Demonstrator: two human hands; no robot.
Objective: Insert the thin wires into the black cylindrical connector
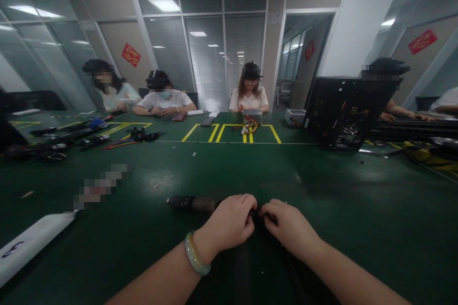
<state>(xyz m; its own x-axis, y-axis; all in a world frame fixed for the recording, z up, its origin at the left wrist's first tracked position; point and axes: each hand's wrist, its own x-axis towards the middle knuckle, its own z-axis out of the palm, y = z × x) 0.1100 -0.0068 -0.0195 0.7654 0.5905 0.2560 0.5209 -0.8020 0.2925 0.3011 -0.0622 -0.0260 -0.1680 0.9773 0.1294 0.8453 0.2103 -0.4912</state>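
Dark tool [191,204] on green table [322,190], right end clasped in curled fingers [246,206] of left hand [231,221] and right hand [289,226]

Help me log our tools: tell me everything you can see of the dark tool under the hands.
The dark tool lies flat on the green table, a stubby cylinder with a black ribbed collar, a small tip pointing left and a brownish body. The left hand closes over its right end, hiding the rest.
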